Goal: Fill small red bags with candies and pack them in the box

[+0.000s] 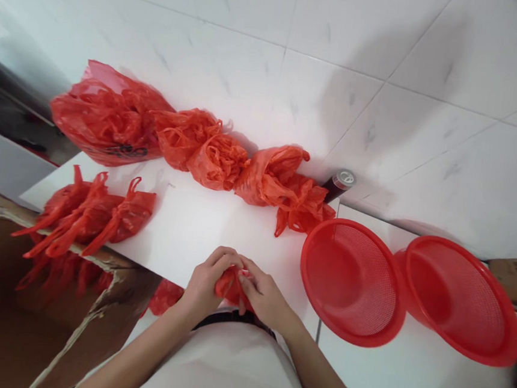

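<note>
Both my hands meet at the near edge of a white table (202, 219). My left hand (208, 280) and my right hand (261, 294) are closed together on a small bunched red plastic bag (228, 286), which shows only between the fingers. Just to the left, three tied red bags (89, 215) lie at the table's left edge. Along the tiled wall runs a row of crumpled red bags (208, 150), with a large stuffed red bag (106, 117) at its left end.
Two red mesh strainer baskets (353, 281) (460, 299) stand to the right of my hands. A dark bottle (338, 183) leans behind the bags. An open cardboard box (26, 306) with more red bags sits below the table's left edge.
</note>
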{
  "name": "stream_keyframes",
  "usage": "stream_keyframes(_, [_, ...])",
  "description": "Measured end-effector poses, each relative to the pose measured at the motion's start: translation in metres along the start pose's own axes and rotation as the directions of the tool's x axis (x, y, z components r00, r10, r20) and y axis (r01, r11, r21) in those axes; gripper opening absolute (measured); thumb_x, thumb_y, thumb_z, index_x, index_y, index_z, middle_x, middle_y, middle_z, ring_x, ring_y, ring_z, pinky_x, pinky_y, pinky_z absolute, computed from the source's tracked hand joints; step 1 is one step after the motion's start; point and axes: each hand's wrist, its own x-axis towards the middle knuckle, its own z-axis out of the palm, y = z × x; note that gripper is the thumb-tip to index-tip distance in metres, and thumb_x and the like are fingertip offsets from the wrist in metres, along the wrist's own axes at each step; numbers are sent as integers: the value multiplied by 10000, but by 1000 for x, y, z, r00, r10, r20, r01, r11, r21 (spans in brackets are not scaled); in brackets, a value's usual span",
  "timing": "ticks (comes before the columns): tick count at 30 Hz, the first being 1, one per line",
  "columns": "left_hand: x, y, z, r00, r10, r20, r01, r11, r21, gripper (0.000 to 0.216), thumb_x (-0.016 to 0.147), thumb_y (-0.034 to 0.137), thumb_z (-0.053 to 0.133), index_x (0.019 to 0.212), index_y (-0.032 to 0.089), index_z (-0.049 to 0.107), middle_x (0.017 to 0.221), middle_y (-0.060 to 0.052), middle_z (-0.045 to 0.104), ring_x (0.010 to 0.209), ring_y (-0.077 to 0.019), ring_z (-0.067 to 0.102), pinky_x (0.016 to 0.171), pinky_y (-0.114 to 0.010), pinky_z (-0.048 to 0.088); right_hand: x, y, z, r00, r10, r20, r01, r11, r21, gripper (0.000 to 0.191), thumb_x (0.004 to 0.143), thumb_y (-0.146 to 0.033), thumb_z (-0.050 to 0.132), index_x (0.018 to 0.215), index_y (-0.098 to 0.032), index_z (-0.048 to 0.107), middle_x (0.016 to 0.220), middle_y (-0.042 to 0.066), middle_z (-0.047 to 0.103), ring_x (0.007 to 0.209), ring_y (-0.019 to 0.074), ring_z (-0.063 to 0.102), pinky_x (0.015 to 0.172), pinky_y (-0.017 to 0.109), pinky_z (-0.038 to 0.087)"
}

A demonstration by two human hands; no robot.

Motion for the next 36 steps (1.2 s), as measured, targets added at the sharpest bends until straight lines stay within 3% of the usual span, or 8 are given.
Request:
stream_keyframes(7, [-7, -13, -12, 965, 66, 255, -53, 997, -59, 355, 957, 234, 457, 1291, 261, 575, 1152, -63, 693, 1021, -174, 645, 889, -299, 527, -10, 3, -3, 980, -21, -198, 17, 1000, -25, 349, 965, -458, 416, 735, -208, 493, 638, -53, 467, 590, 102, 426, 558, 220, 368])
stream_keyframes(12, [-27, -35, -43, 956, -169, 239, 191, 979, -71, 325, 972, 345, 424, 1086, 218, 701, 1078, -73, 721, 977, -205, 669, 880, -301, 527, -11, 21, -42, 824, 63, -563, 27, 988, 151, 362, 942, -500, 437, 814, -193, 580, 813, 46, 645, 749, 164, 595, 695, 288, 494])
stream_keyframes(16, [-38, -38, -51, 952, -245, 184, 273, 950, -152, 334, 978, 366, 417, 1032, 214, 709, 1172, -101, 676, 1112, -232, 613, 940, -330, 504, -7, 27, -60, 744, 61, -665, 26, 992, 120, 370, 944, -518, 405, 856, -204, 579, 901, 75, 673, 830, 195, 626, 766, 340, 508])
stream_keyframes(19, [-38, -22, -43, 960, -163, 227, 218, 945, -243, 333, 984, 336, 411, 994, 214, 720, 1410, -111, 515, 1257, -265, 514, 1002, -376, 472, -7, 22, -49, 783, -34, -622, -42, 993, -108, 300, 926, -507, 447, 903, -224, 545, 951, 58, 656, 880, 197, 601, 813, 344, 479])
stream_keyframes(25, [-33, -5, -29, 966, 28, 256, 42, 963, -266, 353, 990, 315, 399, 1283, 278, 593, 1452, -85, 480, 1308, -253, 467, 1073, -446, 402, -9, 30, -3, 977, 60, -203, -127, 932, -338, 379, 721, -385, 729, 957, -235, 474, 957, 22, 622, 842, 198, 568, 706, 290, 435])
stream_keyframes(29, [-34, -26, -23, 956, -121, 266, 149, 985, -85, 365, 987, 353, 390, 1258, 265, 618, 1201, -64, 664, 1039, -194, 632, 906, -310, 507, -6, 43, 11, 990, 15, -138, -67, 920, -386, 96, 841, -232, 497, 803, -232, 409, 737, -42, 534, 671, 138, 484, 635, 245, 360])
stream_keyframes(32, [-39, -48, -15, 940, -273, 204, 269, 962, 50, 371, 972, 387, 403, 1239, 278, 636, 1045, -29, 719, 904, -178, 663, 827, -279, 521, -2, 52, 11, 989, 28, -145, -81, 924, -373, 198, 830, -211, 458, 678, -225, 331, 587, -73, 368, 567, 112, 360, 560, 226, 283])
stream_keyframes(36, [-48, -69, -4, 925, -348, 152, 341, 937, 71, 412, 969, 416, 374, 1284, 289, 606, 1143, -23, 706, 989, -183, 663, 901, -296, 512, -1, 64, 7, 977, 100, -188, -156, 937, -311, 242, 797, -210, 453, 625, -222, 284, 531, -84, 266, 528, 103, 276, 514, 226, 218])
